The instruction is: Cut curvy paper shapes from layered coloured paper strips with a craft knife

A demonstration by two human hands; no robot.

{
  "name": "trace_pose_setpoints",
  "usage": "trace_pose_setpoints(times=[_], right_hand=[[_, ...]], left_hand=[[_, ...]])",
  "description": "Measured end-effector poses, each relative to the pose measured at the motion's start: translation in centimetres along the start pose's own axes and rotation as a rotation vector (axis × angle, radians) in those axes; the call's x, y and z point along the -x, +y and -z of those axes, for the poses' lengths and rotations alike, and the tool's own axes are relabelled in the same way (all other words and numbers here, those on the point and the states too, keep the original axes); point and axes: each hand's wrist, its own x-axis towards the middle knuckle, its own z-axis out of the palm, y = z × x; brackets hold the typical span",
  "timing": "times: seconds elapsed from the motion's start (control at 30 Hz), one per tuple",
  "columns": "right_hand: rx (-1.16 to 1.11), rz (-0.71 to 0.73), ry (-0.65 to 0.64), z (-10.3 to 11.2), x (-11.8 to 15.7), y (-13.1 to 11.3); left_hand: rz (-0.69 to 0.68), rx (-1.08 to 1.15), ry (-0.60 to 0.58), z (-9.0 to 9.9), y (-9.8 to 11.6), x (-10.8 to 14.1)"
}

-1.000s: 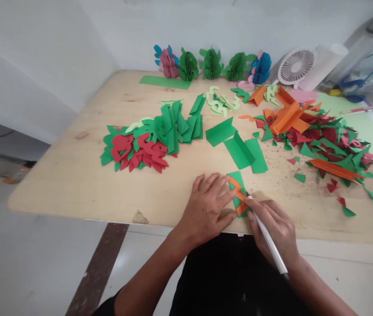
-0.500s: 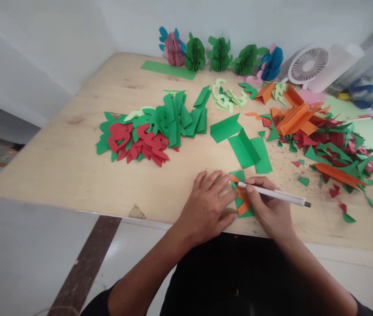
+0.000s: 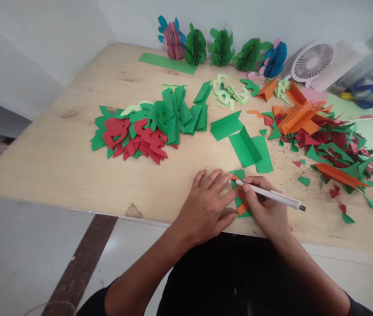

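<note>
A white pen (image 3: 272,195) is gripped in my right hand (image 3: 270,213), its tip at the upper edge of an orange paper cutout (image 3: 243,207). That cutout lies on a green paper piece (image 3: 238,174) at the table's front edge. My left hand (image 3: 208,204) rests flat with fingers spread, fingertips pressing the left side of the papers. Parts of both papers are hidden under my fingers. Just beyond lie folded green paper pieces (image 3: 244,147). Left of them are a heap of green cutouts (image 3: 173,116) and red cutouts (image 3: 150,140).
Paper scraps (image 3: 334,145) in red and green spread at the right, with folded orange paper (image 3: 300,118) on top. Honeycomb paper figures (image 3: 221,48) stand along the wall. A white fan (image 3: 313,61) is at the back right, and pale green cutouts (image 3: 227,94) lie mid-table.
My right hand and the pen have shifted slightly left along the orange cutout's upper edge. My left hand stays in place. The view has tilted a little.
</note>
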Motion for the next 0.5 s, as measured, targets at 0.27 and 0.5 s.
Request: trace_pose_setpoints(times=[0.27,0.5], right_hand=[[-0.018,0.002,-0.014,-0.03,0.06,0.33],[0.020,0.013,-0.013,-0.08,-0.01,0.05]], left_hand=[[0.001,-0.005,-0.012,-0.06,-0.02,0.01],[0.003,-0.005,-0.013,0.00,0.00,-0.01]])
